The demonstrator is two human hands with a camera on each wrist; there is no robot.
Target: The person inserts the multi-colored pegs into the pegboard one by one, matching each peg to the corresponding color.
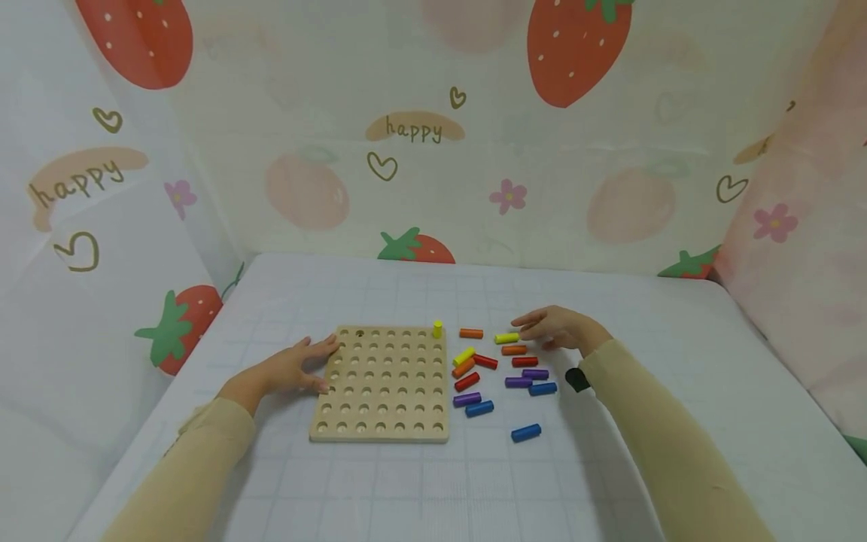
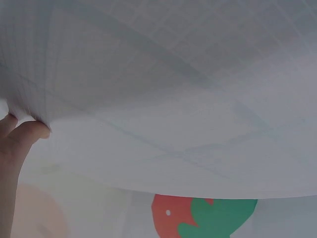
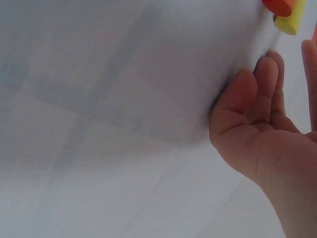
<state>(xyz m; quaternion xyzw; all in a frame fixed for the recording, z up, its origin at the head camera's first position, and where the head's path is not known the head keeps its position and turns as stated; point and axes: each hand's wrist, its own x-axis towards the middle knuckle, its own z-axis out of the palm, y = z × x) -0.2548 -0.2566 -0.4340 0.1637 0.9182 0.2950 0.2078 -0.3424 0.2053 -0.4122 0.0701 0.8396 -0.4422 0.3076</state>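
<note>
A wooden board [image 1: 379,384] with rows of round holes lies on the table; one yellow peg [image 1: 437,330] stands upright at its back right corner. My left hand [image 1: 287,369] touches the board's left edge, fingers spread. Right of the board, my right hand [image 1: 562,329] is at the right end of a lying yellow peg [image 1: 506,339], with fingers loosely extended; whether it touches the peg I cannot tell. In the right wrist view the hand [image 3: 267,129] is below a yellow peg [image 3: 290,20] and an orange peg [image 3: 280,6], with relaxed fingers.
Several orange, red, purple and blue pegs lie scattered between board and right hand, with one blue peg [image 1: 526,433] nearer the front. A small black object [image 1: 577,379] is by the right sleeve. Printed cloth [image 1: 420,188] hangs behind the white table [image 1: 393,489].
</note>
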